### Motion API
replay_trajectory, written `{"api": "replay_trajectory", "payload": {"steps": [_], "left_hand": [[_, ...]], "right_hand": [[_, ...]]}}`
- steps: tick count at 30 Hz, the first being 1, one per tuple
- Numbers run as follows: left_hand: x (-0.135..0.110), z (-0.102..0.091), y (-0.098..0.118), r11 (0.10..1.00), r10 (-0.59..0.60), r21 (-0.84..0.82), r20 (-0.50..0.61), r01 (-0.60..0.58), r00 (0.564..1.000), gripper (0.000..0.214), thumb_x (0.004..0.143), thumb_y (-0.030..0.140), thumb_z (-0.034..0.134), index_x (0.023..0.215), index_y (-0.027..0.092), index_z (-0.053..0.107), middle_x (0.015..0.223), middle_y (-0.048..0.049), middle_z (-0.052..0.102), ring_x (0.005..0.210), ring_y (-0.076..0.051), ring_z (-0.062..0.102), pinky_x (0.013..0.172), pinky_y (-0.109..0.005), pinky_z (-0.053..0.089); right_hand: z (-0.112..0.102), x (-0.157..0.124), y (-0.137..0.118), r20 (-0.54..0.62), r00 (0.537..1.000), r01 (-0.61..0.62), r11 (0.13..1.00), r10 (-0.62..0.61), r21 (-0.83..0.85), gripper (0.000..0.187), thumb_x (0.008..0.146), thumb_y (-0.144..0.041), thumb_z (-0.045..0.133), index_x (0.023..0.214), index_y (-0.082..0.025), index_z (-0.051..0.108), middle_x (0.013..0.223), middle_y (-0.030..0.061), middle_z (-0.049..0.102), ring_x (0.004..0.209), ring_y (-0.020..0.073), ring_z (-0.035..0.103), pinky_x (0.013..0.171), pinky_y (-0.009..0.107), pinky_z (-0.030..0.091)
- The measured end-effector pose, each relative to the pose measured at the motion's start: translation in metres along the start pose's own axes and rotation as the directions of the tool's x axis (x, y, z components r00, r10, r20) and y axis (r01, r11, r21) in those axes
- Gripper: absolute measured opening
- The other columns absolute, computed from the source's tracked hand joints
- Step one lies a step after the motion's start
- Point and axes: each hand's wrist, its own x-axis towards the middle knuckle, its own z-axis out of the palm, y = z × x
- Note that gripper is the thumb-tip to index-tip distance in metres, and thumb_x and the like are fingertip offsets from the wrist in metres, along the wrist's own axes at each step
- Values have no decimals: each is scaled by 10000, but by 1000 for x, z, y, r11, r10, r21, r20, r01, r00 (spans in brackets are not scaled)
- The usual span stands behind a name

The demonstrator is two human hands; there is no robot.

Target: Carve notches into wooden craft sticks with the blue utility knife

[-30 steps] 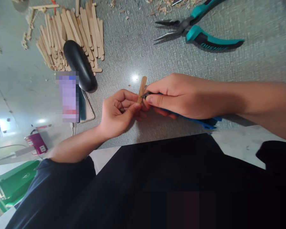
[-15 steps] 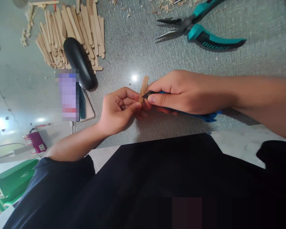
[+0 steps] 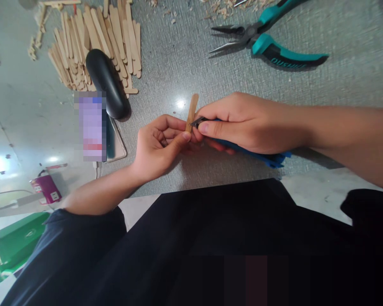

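Note:
My left hand (image 3: 158, 146) pinches the lower end of a short wooden craft stick (image 3: 192, 111), which stands nearly upright over the grey table. My right hand (image 3: 242, 123) is wrapped round a blue-handled knife (image 3: 261, 156). Its dark blade tip (image 3: 198, 122) rests against the right edge of the stick, just above my left thumb. The two hands touch at the fingertips.
A pile of wooden craft sticks (image 3: 98, 38) lies at the back left, with a black oblong case (image 3: 107, 83) and a phone (image 3: 113, 138) in front of it. Teal-handled long-nose pliers (image 3: 268, 40) lie at the back right amid wood shavings. The table edge (image 3: 210, 182) runs just above my dark-clothed lap.
The stick now reaches a little higher above my left fingers, and the blade tip has stayed against its right edge. Both hands have shifted only slightly.

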Motion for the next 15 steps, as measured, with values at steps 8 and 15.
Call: {"api": "replay_trajectory", "payload": {"steps": [8,15], "left_hand": [[0,0,-1,1000,-12,18,-9,12,1000,525,985,655,1030,984,212,746,961,-70,943,850,-252,954,753,-341,824],[0,0,-2,1000,1,-10,2,-1,1000,398,990,484,1047,946,205,767,871,-37,910,729,-218,912,705,-337,813]], "right_hand": [[11,2,9,-99,993,60,998,-60,-4,402,1199,-125,563,817,-221,642,694,-37,647,591,110,575,606,297,379],[7,-7,-9,-67,998,0,994,-7,-109,444,1181,-128,560,752,-233,606,668,-30,603,629,125,519,654,325,354]]}}
